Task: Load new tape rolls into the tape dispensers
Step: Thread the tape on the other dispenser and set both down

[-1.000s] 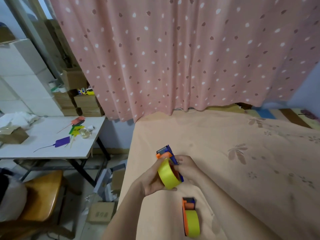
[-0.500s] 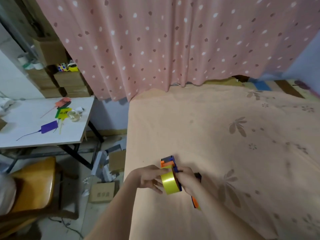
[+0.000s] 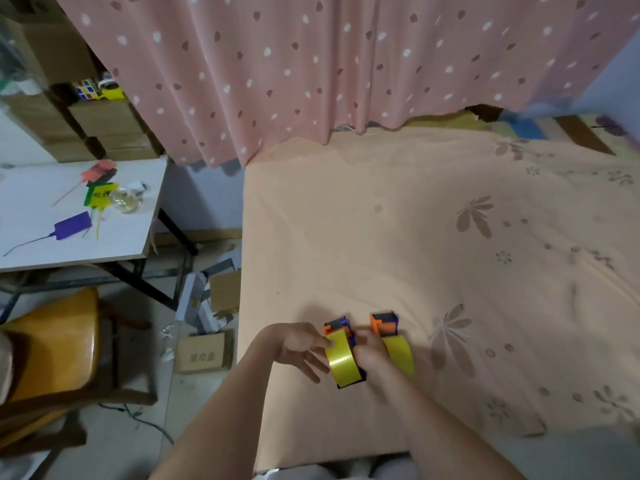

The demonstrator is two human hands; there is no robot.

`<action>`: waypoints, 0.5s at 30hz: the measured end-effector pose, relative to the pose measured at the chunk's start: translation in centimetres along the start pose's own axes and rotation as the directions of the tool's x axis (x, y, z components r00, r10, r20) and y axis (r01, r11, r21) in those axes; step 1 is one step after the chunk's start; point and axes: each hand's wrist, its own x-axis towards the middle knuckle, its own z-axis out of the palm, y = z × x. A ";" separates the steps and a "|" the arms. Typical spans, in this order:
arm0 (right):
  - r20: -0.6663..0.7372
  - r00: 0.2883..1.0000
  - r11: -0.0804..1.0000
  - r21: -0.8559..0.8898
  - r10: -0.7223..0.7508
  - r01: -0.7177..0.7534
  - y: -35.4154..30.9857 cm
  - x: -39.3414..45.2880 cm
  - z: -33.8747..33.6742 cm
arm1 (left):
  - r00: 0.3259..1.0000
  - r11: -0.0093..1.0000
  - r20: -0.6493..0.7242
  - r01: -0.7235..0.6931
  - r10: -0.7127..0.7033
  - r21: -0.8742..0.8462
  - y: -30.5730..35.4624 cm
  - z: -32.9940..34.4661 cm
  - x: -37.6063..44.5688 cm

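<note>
A blue and orange tape dispenser (image 3: 337,327) carrying a yellow tape roll (image 3: 342,358) rests on the peach bedsheet (image 3: 381,237) near its front left corner. My left hand (image 3: 296,344) lies just left of the roll, fingers spread, fingertips touching its side. My right hand (image 3: 370,358), blurred, presses against the right side of that dispenser and seems to grip it. Just beyond my right hand stands a second, orange dispenser (image 3: 384,323) with its own yellow roll (image 3: 400,353).
The bed's left edge (image 3: 244,306) drops to a floor with cardboard boxes (image 3: 202,355). A white table (image 3: 138,237) with coloured tags and a yellow chair (image 3: 52,341) stand at the left. A pink dotted curtain (image 3: 311,64) hangs behind the bed.
The dispenser with the roll went from held in the air down onto the sheet beside the orange dispenser. My left hand's fingers opened off the roll. The camera tilted downward.
</note>
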 end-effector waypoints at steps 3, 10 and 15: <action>0.015 0.999 0.999 0.020 0.039 -0.039 0.3 0.3 0.2 | 1.000 1.000 -0.001 0.019 -0.019 0.003 -0.2 0.2 0.7; 0.049 0.999 0.998 -0.067 0.024 -0.020 0.2 1.0 0.3 | 1.000 1.000 -0.030 0.006 -0.007 -0.021 -0.1 0.2 1.9; 0.021 0.996 0.976 0.198 0.092 -0.095 1.2 0.7 -0.3 | 0.999 0.993 -0.033 0.011 -0.008 0.114 0.6 1.2 2.0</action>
